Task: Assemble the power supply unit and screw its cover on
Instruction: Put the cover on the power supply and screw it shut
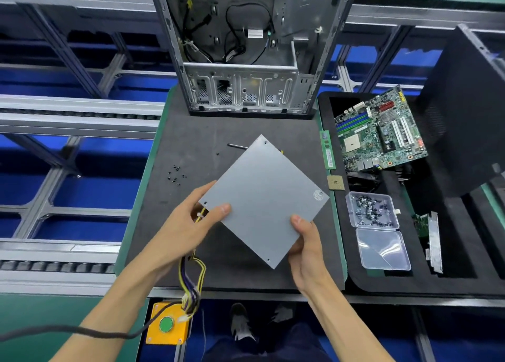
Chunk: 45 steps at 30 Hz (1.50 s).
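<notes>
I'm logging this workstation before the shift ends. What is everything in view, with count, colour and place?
power supply unit: one, grey, held above the mat
wire bundle: one, yellow and black, hanging from the unit
loose screws: several, black, mat left
screwdriver: one, dark, partly behind the unit
mat: one, dark grey, centre
computer case: one, silver, open, far end
motherboard: one, green, right tray
RAM stick: one, green, tray's left edge
screw box: one, clear, right tray
button box: one, yellow, green button, below the bench
hands: left, right, gripping the unit

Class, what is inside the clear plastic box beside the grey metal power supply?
The open clear plastic box holds a heap of small dark screws. Its hinged lid lies empty. Anything beneath the heap is covered.
</notes>
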Each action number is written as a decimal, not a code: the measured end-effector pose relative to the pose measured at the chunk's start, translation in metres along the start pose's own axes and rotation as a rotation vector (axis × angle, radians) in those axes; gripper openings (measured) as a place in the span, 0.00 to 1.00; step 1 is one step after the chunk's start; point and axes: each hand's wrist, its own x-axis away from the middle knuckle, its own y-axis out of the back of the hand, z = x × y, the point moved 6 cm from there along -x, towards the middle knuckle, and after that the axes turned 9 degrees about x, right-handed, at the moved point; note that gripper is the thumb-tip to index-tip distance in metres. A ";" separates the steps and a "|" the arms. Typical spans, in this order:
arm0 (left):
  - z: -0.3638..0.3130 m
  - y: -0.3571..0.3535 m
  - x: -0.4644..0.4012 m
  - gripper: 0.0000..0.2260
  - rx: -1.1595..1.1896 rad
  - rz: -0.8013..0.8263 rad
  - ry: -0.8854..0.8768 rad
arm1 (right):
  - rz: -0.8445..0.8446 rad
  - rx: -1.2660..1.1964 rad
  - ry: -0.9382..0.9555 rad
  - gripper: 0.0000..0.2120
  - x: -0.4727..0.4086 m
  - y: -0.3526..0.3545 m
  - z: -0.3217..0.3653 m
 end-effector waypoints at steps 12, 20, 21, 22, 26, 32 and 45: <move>-0.007 0.008 -0.020 0.12 0.471 0.002 0.048 | 0.145 0.046 -0.061 0.40 0.000 -0.008 0.029; -0.026 0.009 -0.013 0.23 0.214 0.177 -0.016 | 0.504 0.323 0.086 0.35 -0.017 -0.019 0.094; -0.028 0.005 -0.010 0.24 0.192 0.205 -0.025 | 0.511 0.354 0.098 0.31 -0.018 -0.023 0.096; -0.030 0.002 -0.009 0.24 0.170 0.219 -0.039 | 0.501 0.383 0.109 0.27 -0.019 -0.024 0.097; -0.034 -0.001 -0.007 0.23 0.159 0.188 -0.097 | 0.421 0.444 0.199 0.17 -0.017 -0.025 0.098; -0.031 0.004 -0.015 0.22 0.203 0.135 -0.110 | 0.361 0.496 0.320 0.16 -0.011 -0.033 0.102; -0.017 -0.018 -0.040 0.19 0.173 0.151 0.006 | 0.158 0.441 0.127 0.18 -0.037 -0.012 0.062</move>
